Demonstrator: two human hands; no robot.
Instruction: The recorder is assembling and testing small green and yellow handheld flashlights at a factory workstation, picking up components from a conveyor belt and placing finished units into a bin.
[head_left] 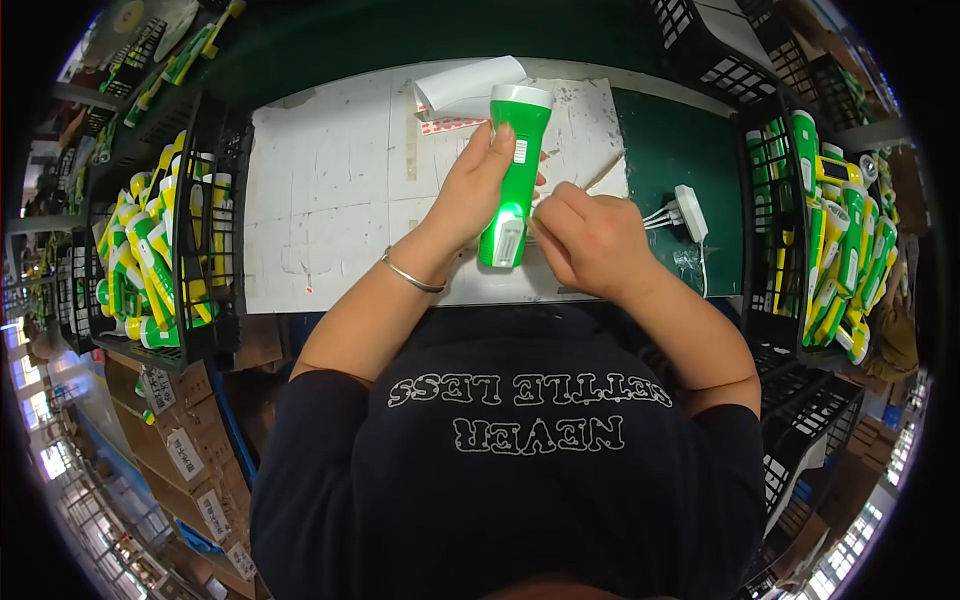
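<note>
A green flashlight (519,165) with a white head stands tilted over the work board, its head pointing away from me. My left hand (478,185) is wrapped around its middle, thumb beside the white switch. Low on the body, a bright green glow shows just above a pale label. My right hand (590,238) is closed, its curled fingertips at the flashlight's right side near that glow. What those fingers pinch is hidden. White cords run from a white power block (690,212) toward the back of my right hand.
A white board (330,190) lies on the green table (660,130). At its far side rests a curled white sheet (470,88) with red-dotted stickers. Black crates (215,235) full of green and yellow flashlights (150,250) flank both sides. Cardboard boxes (175,430) stand lower left.
</note>
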